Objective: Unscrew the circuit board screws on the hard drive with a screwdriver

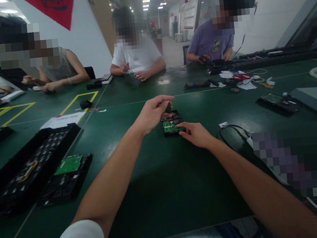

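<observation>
Red banner (60,8), script unclear; right hand (198,133) touching device (170,128).

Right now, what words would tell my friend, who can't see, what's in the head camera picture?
A left hand holds a small dark piece over a black-and-green electronic device, and the right hand touches the device's right side. Other people are across the green table.

I watched the right hand (196,133) touch a circuit-board unit (171,126) on the green desk (168,193), the left hand (152,114) holding a small dark piece (169,108) near its far edge.
</observation>
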Motion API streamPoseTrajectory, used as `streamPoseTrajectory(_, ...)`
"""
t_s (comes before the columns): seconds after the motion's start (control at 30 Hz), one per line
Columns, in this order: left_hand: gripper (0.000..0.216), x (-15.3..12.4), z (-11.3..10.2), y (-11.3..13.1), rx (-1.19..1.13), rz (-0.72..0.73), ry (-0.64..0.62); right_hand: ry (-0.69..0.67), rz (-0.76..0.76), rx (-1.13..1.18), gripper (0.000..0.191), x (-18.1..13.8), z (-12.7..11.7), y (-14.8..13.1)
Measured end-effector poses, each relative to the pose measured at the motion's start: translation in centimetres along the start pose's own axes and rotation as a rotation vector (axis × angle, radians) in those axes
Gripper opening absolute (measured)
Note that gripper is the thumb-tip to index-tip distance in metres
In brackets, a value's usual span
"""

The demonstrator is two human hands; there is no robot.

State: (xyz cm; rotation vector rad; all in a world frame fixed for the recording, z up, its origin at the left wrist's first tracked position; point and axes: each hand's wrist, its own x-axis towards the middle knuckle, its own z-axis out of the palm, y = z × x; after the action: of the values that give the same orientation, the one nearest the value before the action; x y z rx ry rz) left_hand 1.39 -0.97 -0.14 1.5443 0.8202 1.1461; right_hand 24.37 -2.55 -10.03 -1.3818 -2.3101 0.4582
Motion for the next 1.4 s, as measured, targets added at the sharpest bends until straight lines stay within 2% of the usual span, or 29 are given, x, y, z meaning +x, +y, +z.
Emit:
streamPoseTrajectory(0.23, 0.017, -0.1, 0.4, -0.2, -0.109, -0.014, -0.043, -0.002, -0.003, -0.006, 0.041, 0.0, 0.1, 0.1)
streamPoseTrajectory(0.5, 0.022, -0.1, -0.3, -0.2, 0.135, 0.068, 0.038, 0.007, 0.003, -0.017, 0.040, 0.0, 0.0, -0.2)
streamPoseTrajectory(0.6, 0.023, 0.0, -0.5, -0.3, 0.164, 0.078, 0.017, 0.008, 0.006, -0.021, 0.039, 0.0, 0.1, -0.1)
streamPoseTrajectory(0.87, 0.028, -0.3, 0.0, 0.1, 0.000, 0.013, -0.089, -0.002, 0.012, -0.019, 0.040, -0.1, -0.1, -0.4)
streamPoseTrajectory(1.13, 0.012, -0.2, 0.1, 0.6, -0.162, -0.109, -0.069, -0.002, 0.021, -0.012, 0.040, -0.1, -0.3, -0.6)
streamPoseTrajectory(1.27, 0.013, -0.2, -0.2, 0.7, -0.146, -0.112, -0.056, -0.001, 0.013, -0.011, 0.041, 0.0, -0.2, -0.4)
streamPoseTrajectory(1.4, 0.017, -0.2, -0.2, 0.7, -0.167, -0.100, -0.100, -0.004, 0.017, -0.021, 0.041, 0.0, -0.2, -0.4)
